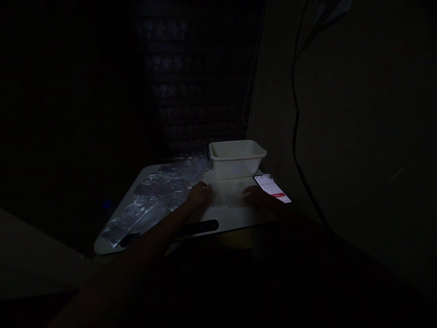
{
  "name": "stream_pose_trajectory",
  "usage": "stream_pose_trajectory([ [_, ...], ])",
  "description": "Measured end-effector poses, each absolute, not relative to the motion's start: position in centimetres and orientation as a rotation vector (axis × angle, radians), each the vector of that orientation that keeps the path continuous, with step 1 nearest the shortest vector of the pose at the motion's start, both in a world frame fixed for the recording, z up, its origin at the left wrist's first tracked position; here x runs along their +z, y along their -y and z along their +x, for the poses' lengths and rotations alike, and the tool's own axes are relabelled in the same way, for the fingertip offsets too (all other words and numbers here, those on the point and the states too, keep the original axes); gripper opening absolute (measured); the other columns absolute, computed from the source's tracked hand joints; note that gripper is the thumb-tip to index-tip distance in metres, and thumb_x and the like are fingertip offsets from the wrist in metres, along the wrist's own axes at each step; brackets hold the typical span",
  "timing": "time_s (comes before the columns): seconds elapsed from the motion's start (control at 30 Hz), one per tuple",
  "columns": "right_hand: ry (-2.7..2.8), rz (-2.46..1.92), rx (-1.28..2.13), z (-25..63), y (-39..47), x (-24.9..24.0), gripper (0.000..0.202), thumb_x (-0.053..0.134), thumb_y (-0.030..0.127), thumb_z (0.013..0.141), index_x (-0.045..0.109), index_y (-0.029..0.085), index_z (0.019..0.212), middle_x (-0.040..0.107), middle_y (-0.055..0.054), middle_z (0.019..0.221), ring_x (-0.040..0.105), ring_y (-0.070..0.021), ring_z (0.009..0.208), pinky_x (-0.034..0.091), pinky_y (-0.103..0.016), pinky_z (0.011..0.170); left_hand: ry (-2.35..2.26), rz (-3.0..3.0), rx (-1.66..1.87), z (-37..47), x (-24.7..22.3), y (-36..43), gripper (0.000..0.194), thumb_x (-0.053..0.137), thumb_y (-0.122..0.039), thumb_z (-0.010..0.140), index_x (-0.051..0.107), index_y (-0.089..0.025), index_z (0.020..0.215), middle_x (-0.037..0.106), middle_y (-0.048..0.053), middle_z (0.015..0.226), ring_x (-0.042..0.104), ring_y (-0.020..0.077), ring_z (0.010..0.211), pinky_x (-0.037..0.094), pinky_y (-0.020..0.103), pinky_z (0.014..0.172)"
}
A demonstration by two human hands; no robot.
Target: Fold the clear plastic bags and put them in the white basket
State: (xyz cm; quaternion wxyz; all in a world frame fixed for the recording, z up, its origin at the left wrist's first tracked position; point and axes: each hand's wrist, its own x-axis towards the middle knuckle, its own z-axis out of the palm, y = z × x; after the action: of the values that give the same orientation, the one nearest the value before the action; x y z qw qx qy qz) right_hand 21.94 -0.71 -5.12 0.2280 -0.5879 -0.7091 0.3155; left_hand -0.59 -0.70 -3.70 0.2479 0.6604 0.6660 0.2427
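Note:
In dim light, a clear plastic bag (227, 193) lies between my two hands on a small white table (239, 216). My left hand (199, 194) is at the bag's left side, its fingers curled and closed on the edge. On the other side my right hand (256, 196) pinches the bag's right edge, close to the lit phone (273, 187). A loose heap of clear plastic bags (160, 187) covers the table's left half. The fingertips are partly lost in blur and darkness.
At the table's back stands a white plastic tub (237, 159). The table's front edge has a dark slot (200, 227). Along the wall at right hangs a black cable (295, 114), and a thin cord (251, 109) dangles by the dark window blind (201, 95).

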Motion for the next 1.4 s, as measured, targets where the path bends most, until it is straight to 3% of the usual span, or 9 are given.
stream_pose_trajectory([
  [0.17,1.946,-1.833,0.385,21.5,0.5,-4.6,0.028,0.05,0.026,0.063,0.053,0.017,0.089,0.06,-0.007,0.08,0.054,-0.0197,0.074,0.042,-0.029,0.062,-1.593,2.537,0.408,1.3,-3.4,1.4,0.032,0.036,-0.017,0.072,0.046,-0.011,0.102,0.052,0.012,0.104,0.048,0.0186,0.096,0.036,0.029,0.08],
  [0.3,2.037,-1.633,0.075,20.1,0.5,-4.5,0.031,0.032,0.018,0.072,0.052,0.011,0.095,0.056,-0.012,0.095,0.05,-0.0185,0.089,0.038,-0.03,0.079,-1.466,2.722,0.315,3.4,-4.6,1.7,0.04,0.03,-0.018,0.075,0.036,-0.005,0.113,0.039,0.016,0.118,0.035,0.0198,0.109,0.029,0.031,0.089],
  [0.43,2.136,-1.433,0.027,17.9,0.5,-6.1,0.037,0.025,0.015,0.075,0.049,0.006,0.102,0.052,-0.014,0.104,0.045,-0.0181,0.099,0.034,-0.032,0.088,-1.489,2.785,0.295,4.4,-6.3,1.8,0.043,0.026,-0.017,0.077,0.031,0.003,0.115,0.031,0.022,0.122,0.026,0.0229,0.115,0.023,0.034,0.092],
  [0.77,2.448,-1.293,-0.137,16.3,0.4,-8.1,0.041,0.022,0.028,0.081,0.045,0.008,0.108,0.044,-0.016,0.115,0.034,-0.0222,0.11,0.028,-0.042,0.089,-1.703,2.643,0.157,4.5,-7.2,2.1,0.051,0.02,-0.03,0.078,0.026,-0.001,0.12,0.026,0.02,0.126,0.018,0.0258,0.118,0.016,0.043,0.092],
  [1.0,2.438,-1.445,-0.266,17.3,0.4,-8.8,0.042,0.024,0.033,0.081,0.04,0.011,0.113,0.037,-0.016,0.122,0.029,-0.0243,0.114,0.023,-0.048,0.089,-1.848,2.554,0.044,3.6,-6.8,2.0,0.075,0.017,-0.056,0.072,0.022,0.001,0.122,0.02,0.021,0.128,0.011,0.0295,0.119,0.009,0.05,0.091],
  [1.2,2.404,-1.46,-0.255,18.6,0.3,-9.1,0.039,0.026,0.031,0.081,0.042,0.012,0.11,0.037,-0.016,0.121,0.028,-0.0259,0.114,0.02,-0.052,0.088,-1.863,2.546,0.073,3.6,-6.7,2.1,0.072,0.011,-0.054,0.075,0.023,0.0,0.122,0.02,0.02,0.128,0.011,0.0286,0.119,0.01,0.051,0.09],
  [1.4,2.461,-1.466,-0.295,20.6,0.1,-8.7,0.031,0.032,0.021,0.079,0.046,0.021,0.107,0.04,-0.01,0.12,0.027,-0.0245,0.115,0.014,-0.052,0.091,-1.881,2.554,0.094,3.3,-7.0,1.9,0.064,0.01,-0.047,0.078,0.025,-0.003,0.121,0.022,0.018,0.128,0.013,0.027,0.119,0.012,0.05,0.09],
])
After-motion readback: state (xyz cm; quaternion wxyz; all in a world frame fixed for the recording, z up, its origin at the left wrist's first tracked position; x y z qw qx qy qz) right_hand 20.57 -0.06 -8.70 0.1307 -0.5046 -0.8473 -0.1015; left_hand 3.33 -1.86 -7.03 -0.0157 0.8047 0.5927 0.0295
